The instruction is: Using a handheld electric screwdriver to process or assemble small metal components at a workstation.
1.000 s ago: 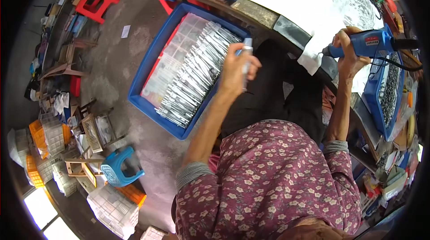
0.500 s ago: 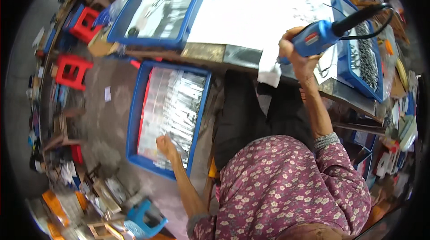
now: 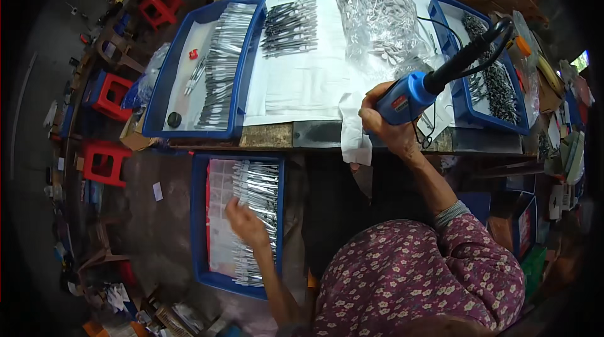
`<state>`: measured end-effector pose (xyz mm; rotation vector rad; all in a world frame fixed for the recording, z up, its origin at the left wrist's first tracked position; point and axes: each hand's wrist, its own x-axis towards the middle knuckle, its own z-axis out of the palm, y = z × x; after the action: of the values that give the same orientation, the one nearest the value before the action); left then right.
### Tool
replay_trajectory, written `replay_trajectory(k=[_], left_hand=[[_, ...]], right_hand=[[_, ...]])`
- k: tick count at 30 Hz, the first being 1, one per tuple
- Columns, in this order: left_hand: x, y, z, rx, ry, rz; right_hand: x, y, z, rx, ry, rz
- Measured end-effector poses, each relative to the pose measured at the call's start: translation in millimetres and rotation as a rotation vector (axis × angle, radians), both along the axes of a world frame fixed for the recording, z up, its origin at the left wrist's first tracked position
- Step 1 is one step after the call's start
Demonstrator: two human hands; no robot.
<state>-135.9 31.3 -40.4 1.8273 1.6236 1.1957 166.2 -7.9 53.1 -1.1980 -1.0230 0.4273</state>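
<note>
Bench (image 3: 277, 137) covered mostly by white sheet (image 3: 302, 79). On the sheet: dark bundle of slim metal pieces (image 3: 290, 19), clear plastic bag of parts (image 3: 377, 19). At left end, blue tray (image 3: 165, 95) of silvery pieces; at right end, another blue tray (image 3: 462, 101) of small dark parts. Below, on the floor (image 3: 157, 230), third blue tray (image 3: 200, 224) of silvery pieces, plus red stools (image 3: 100, 161).

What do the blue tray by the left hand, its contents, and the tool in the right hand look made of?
Floor tray: likely moulded plastic, uniform matte blue. Packets under left hand: apparently clear glossy film, bright glints. Tool in right hand: blue plastic-looking body, dark matte barrel, material unclear.
</note>
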Motion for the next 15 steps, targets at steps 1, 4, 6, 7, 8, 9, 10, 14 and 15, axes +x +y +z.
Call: replay_trajectory(k=[1, 4, 6, 7, 8, 9, 10, 14, 15], left_hand=[[30, 12, 23, -0.009, 0.025, -0.121], [125, 56, 66, 0.099, -0.075, -0.441], [168, 90, 83, 0.251, 0.021, -0.578], [180, 113, 83, 0.32, 0.075, -0.586], [198, 137, 75, 0.387, 0.118, -0.611], [217, 158, 67, 0.426, 0.139, -0.607], [237, 174, 60, 0.464, 0.154, -0.612], [281, 212, 42, 0.463, 0.296, -0.545], [285, 221, 35, 0.508, 0.314, -0.499]], right_hand=[[1, 0, 0, -0.002, 0.005, 0.001], [12, -6, -1, -0.018, -0.04, -0.044], [10, -5, 1, -0.03, -0.031, -0.026], [4, -2, 3, -0.044, -0.065, -0.004], [3, -2, 4, -0.043, -0.069, -0.004], [1, 0, 3, -0.017, -0.014, 0.014], [1, -1, 2, 0.006, 0.039, 0.023], [3, -3, 1, 0.009, -0.028, -0.006], [4, -3, -2, 0.015, -0.026, 0.023]])
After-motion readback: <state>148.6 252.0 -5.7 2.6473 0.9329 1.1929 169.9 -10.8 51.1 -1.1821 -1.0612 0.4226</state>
